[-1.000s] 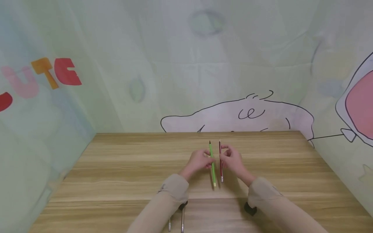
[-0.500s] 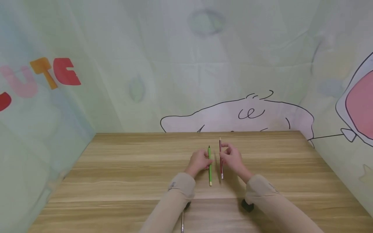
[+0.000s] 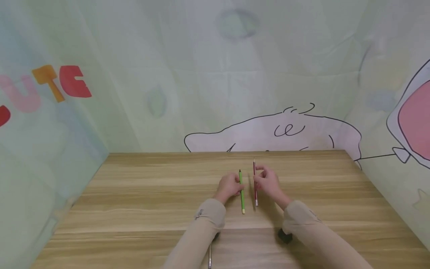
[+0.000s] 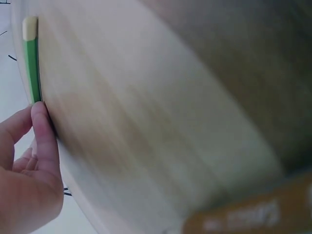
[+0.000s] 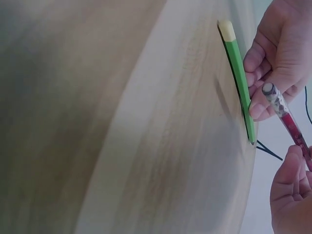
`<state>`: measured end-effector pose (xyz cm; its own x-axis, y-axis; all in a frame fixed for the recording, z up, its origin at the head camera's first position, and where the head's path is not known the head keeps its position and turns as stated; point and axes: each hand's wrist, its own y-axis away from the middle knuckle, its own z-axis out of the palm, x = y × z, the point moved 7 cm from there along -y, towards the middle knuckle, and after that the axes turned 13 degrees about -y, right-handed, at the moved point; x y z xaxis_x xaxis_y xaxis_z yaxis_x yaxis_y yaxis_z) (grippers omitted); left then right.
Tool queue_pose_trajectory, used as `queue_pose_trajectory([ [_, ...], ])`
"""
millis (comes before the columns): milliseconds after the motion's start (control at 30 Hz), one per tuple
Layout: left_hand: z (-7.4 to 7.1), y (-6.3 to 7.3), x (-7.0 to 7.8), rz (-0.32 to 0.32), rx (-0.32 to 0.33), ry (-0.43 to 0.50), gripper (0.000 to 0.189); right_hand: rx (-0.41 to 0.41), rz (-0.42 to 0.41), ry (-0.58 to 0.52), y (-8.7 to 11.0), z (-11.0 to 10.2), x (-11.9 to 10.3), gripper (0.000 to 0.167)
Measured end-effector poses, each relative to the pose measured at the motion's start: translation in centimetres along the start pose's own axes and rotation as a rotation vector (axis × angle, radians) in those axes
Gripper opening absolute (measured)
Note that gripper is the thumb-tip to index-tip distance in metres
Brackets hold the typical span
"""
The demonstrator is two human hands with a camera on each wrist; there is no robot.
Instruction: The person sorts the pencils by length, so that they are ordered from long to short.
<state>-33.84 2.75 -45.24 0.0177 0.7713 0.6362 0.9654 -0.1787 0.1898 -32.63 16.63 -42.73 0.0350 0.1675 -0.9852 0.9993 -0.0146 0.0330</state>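
My left hand (image 3: 230,186) pinches a green pencil (image 3: 242,201) with a pale yellow end, between thumb and fingers. In the right wrist view the green pencil (image 5: 236,63) lies close against the tabletop, its yellow end toward me. Just to its right, my right hand (image 3: 267,182) pinches a dark red pencil (image 3: 256,194) with a silvery end and its point facing away. A shadow beside the red pencil suggests that it is held above the table. The two pencils stand side by side, apart, nearly parallel. Fingers hide part of each pencil.
A slim silvery rod end (image 3: 209,257) shows beside the left sleeve (image 3: 198,235) at the near edge of view. In the left wrist view an orange-brown object (image 4: 253,209) with blurred lettering fills a corner. Printed cloth (image 3: 141,93) walls in the wooden table (image 3: 141,186).
My left hand has brought the green pencil slightly left and lower, straightening it. The red pencil has risen a little. The left sleeve has shifted right, covering one of two silvery rod ends.
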Motion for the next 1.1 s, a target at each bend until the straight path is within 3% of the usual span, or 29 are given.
queue_pose_trajectory([
  [233,-0.1,0.1,0.1,-0.005,0.004,0.010,0.016,-0.043,0.021,0.026,-0.5,0.6,0.3,0.034],
  [567,0.1,0.1,0.0,-0.013,-0.001,0.009,0.017,-0.091,0.121,0.034,-0.9,2.2,1.8,0.033],
  [833,0.0,0.3,0.2,-0.015,0.012,-0.011,0.016,-0.083,0.162,0.055,-1.3,2.8,3.1,0.031],
  [1100,0.0,0.2,0.1,-0.031,0.005,-0.031,0.018,-0.073,0.188,0.149,-1.2,3.1,2.9,0.029],
])
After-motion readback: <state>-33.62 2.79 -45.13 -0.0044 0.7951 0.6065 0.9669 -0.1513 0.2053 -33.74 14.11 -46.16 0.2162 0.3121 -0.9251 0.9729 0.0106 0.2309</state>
